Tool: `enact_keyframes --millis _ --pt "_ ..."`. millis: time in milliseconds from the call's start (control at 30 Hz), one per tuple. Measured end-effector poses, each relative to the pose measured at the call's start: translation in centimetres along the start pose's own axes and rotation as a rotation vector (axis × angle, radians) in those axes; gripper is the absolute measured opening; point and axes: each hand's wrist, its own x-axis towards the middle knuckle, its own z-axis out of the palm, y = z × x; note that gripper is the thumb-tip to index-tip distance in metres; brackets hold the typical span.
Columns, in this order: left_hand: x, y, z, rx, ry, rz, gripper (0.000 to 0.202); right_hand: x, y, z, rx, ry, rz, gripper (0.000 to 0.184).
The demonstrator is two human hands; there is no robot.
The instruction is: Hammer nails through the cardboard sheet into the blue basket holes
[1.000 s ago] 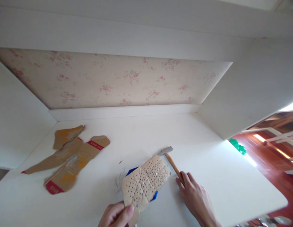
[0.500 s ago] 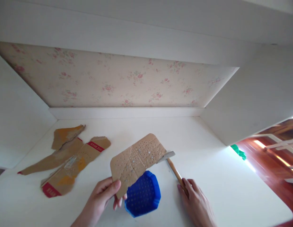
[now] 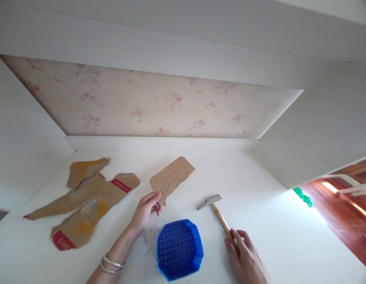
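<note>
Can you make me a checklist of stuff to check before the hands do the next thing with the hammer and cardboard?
1. Left hand gripping the dotted cardboard: ok.
2. Right hand on the hammer's handle: ok.
3. Hammer head apart from the left hand: ok.
4. Blue basket uncovered by the dotted cardboard: ok.
5. Table free of scraps: not ok, torn cardboard lies leftward.
6. Dots pierced right through: cannot tell.

Two silver bangles (image 3: 113, 263) ring the forearm (image 3: 119, 248) behind the left hand (image 3: 143, 213).

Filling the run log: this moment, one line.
left hand: holds dotted cardboard piece | right hand: grips hammer | blue tray: on white table
</note>
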Motion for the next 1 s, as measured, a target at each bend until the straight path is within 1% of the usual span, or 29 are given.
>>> enact_keyframes --millis 200,267,333,400,433,467,500,533,600,633,667,733,800,833,933,1000 --pt "-0.1 -0.7 -0.3 0.046 -0.022 0.001 0.035 -0.1 -0.5 -1.1 -0.046 0.007 0.02 0.038" --pt "-0.2 -0.7 -0.4 0.062 -0.033 0.004 0.035 -0.3 -0.7 -1.5 -0.055 0.063 0.02 0.041" --pt "-0.2 -0.7 -0.4 0.074 -0.052 0.004 0.036 -0.6 -1.5 -1.8 -0.009 0.146 -0.003 0.042" --pt "-0.2 -0.6 -0.4 0.083 -0.073 0.004 0.037 -0.9 -2.9 -1.9 0.156 0.193 -0.017 0.038" --pt "-0.2 -0.6 -0.4 0.085 -0.08 0.004 0.037 -0.9 -3.9 -1.8 0.293 0.186 0.015 0.035" --pt "-0.1 -0.6 -0.4 0.085 -0.084 0.003 0.037 -0.8 -5.0 -1.6 0.443 0.155 0.088 0.034" --pt "-0.1 -0.6 -0.4 0.083 -0.085 0.001 0.038 -0.6 -6.2 -1.4 0.6 0.091 0.172 0.035" --pt "-0.1 -0.7 -0.5 0.08 -0.083 -0.001 0.038 -0.2 -7.5 -1.1 0.77 -0.004 0.231 0.037" --pt "0.0 -0.7 -0.6 0.073 -0.078 -0.009 0.038 1.2 -9.8 -0.5 1.113 -0.186 0.29 0.041" --pt "0.0 -0.8 -0.7 0.07 -0.076 -0.012 0.038 2.1 -10.8 -0.2 1.242 -0.221 0.31 0.039" --pt "0.0 -0.8 -0.7 0.068 -0.075 -0.015 0.038 3.1 -11.6 0.1 1.345 -0.226 0.311 0.036" --pt "-0.1 -0.8 -0.8 0.07 -0.075 -0.021 0.038 5.1 -13.0 0.8 1.483 -0.247 0.308 0.033" --pt "-0.1 -0.8 -0.8 0.074 -0.08 -0.03 0.038 7.0 -14.0 1.5 1.597 -0.292 0.303 0.032" --pt "-0.1 -0.8 -0.8 0.077 -0.084 -0.034 0.038 7.9 -14.4 1.9 1.642 -0.293 0.294 0.031" --pt "0.0 -0.7 -0.9 0.089 -0.098 -0.044 0.039 9.8 -15.2 3.2 1.703 -0.249 0.24 0.025" --pt "0.0 -0.6 -1.1 0.095 -0.107 -0.048 0.038 10.5 -15.5 4.0 1.732 -0.18 0.23 0.02"
